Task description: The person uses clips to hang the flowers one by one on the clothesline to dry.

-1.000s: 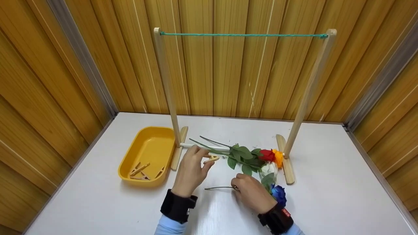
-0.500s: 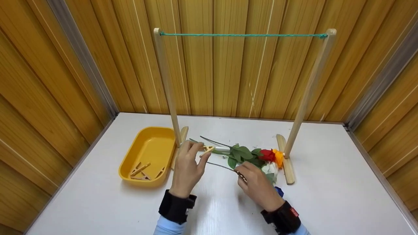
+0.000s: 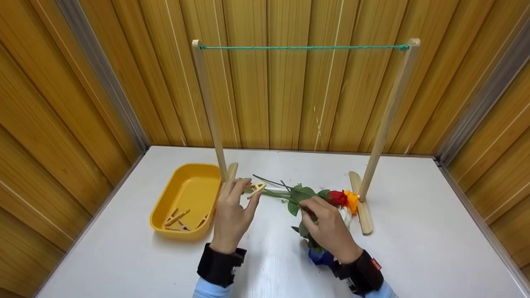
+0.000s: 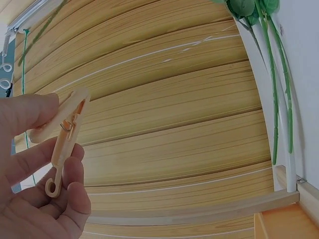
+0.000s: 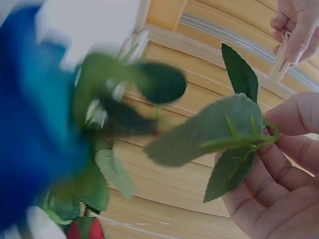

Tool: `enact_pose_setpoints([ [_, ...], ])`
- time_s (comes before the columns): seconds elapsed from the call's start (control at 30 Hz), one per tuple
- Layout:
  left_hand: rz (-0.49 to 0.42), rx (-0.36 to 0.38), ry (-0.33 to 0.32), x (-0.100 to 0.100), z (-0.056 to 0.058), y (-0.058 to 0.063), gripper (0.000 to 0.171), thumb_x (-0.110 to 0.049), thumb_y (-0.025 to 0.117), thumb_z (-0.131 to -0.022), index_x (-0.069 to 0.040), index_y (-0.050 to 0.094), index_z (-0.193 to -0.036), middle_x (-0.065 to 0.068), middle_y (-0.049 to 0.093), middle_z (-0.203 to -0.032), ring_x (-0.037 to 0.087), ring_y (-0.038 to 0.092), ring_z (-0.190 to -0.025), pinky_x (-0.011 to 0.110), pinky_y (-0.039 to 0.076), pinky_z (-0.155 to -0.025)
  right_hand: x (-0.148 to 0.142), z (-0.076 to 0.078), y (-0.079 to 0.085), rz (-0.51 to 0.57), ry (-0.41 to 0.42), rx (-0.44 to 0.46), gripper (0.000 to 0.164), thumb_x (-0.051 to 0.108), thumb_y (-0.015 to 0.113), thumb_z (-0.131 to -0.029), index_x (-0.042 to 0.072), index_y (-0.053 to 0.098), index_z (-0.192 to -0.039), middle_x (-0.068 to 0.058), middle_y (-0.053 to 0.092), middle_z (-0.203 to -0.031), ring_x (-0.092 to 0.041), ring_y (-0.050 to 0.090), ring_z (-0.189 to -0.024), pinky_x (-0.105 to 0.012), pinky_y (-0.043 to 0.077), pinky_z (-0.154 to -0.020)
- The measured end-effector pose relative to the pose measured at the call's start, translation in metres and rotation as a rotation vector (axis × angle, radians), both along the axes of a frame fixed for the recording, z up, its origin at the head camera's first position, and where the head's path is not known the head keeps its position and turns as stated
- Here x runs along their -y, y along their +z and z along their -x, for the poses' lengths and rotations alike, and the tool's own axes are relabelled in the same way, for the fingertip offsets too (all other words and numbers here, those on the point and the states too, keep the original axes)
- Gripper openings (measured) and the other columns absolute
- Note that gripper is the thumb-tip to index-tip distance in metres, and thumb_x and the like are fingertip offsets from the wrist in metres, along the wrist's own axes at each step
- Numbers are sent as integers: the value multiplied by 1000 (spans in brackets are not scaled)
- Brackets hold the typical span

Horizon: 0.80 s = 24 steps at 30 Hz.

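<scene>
I'm pinching a clothespin (image 3: pixel 257 189) in my left hand (image 3: pixel 232 217), fingers half curled, right of the yellow tray (image 3: pixel 154 217). My right hand's (image 3: pixel 329 229) pinching the blue rose (image 3: pixel 320 257) by its leafy stem, thumb meeting fingertips, bloom hanging near the black wrist strap (image 3: pixel 361 271).

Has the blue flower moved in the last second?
Yes. In the head view, the blue flower has shifted left, farther from the stand's right wooden foot.
</scene>
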<state>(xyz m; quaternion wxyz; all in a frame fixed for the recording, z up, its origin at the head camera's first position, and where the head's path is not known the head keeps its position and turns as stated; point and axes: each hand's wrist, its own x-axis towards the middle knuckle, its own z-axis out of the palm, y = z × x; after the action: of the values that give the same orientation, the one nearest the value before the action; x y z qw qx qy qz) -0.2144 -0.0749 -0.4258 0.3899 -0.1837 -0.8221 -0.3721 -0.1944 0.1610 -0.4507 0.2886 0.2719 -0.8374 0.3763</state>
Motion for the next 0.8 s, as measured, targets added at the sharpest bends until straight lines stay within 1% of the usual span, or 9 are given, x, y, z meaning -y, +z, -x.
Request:
enact_pose_setpoints([
  [0.13, -30, 9, -19, 1, -1, 3, 35, -7, 87, -82, -4, 70, -113, 7, 67, -98, 21, 62, -82, 33, 53, -70, -1, 4, 9, 59, 16, 56, 17, -9, 73, -87, 2, 74, -100, -3, 70, -91, -11, 61, -78, -25, 56, -68],
  [0.23, -63, 37, -49, 1, -2, 6, 38, -8, 89, -80, -3, 69, -112, 7, 69, -96, 19, 64, -78, 30, 54, -66, -2, 7, 15, 87, 21, 118, 13, -5, 73, -90, 3, 74, -99, 0, 70, -90, -11, 61, -78, -25, 55, -69],
  [0.33, -85, 74, -90, 0, -3, 10, 40, -7, 89, -79, -1, 68, -113, 7, 71, -96, 20, 66, -77, 30, 56, -66, -5, 10, 22, 92, 24, 176, 11, -3, 74, -91, 5, 74, -99, 3, 70, -89, -10, 61, -78, -24, 56, -70],
  [0.4, -82, 92, -114, -1, -3, 14, 43, -6, 89, -79, 0, 67, -115, 8, 71, -95, 21, 67, -77, 30, 57, -67, -6, 11, 27, 91, 26, 203, 12, -3, 73, -91, 6, 75, -100, 4, 69, -89, -10, 61, -78, -25, 57, -72],
  [0.5, -61, 110, -148, -3, -2, 23, 46, -7, 88, -79, 2, 65, -118, 10, 71, -95, 22, 68, -77, 31, 58, -69, -6, 15, 33, 91, 36, 232, 12, -2, 73, -92, 6, 75, -100, 4, 70, -89, -10, 62, -77, -25, 57, -72],
  [0.63, -24, 114, -184, -5, 2, 39, 49, -8, 89, -80, 2, 63, -120, 11, 69, -97, 21, 70, -80, 31, 60, -72, -7, 21, 39, 91, 60, 249, 10, -1, 71, -94, 6, 75, -99, 2, 71, -90, -10, 61, -76, -23, 55, -70],
  [0.7, 0, 115, -194, -4, 4, 48, 50, -8, 89, -80, 1, 62, -121, 10, 69, -97, 21, 69, -83, 30, 60, -73, -7, 25, 41, 91, 73, 246, 9, -1, 71, -94, 5, 75, -99, 0, 72, -90, -11, 61, -76, -23, 55, -70],
  [0.8, 31, 118, -227, -2, 9, 61, 50, -5, 88, -79, 1, 61, -121, 10, 69, -97, 21, 67, -82, 30, 59, -72, -6, 31, 45, 89, 88, 237, 8, -2, 71, -94, 3, 74, -98, -2, 73, -90, -13, 64, -77, -24, 56, -72],
])
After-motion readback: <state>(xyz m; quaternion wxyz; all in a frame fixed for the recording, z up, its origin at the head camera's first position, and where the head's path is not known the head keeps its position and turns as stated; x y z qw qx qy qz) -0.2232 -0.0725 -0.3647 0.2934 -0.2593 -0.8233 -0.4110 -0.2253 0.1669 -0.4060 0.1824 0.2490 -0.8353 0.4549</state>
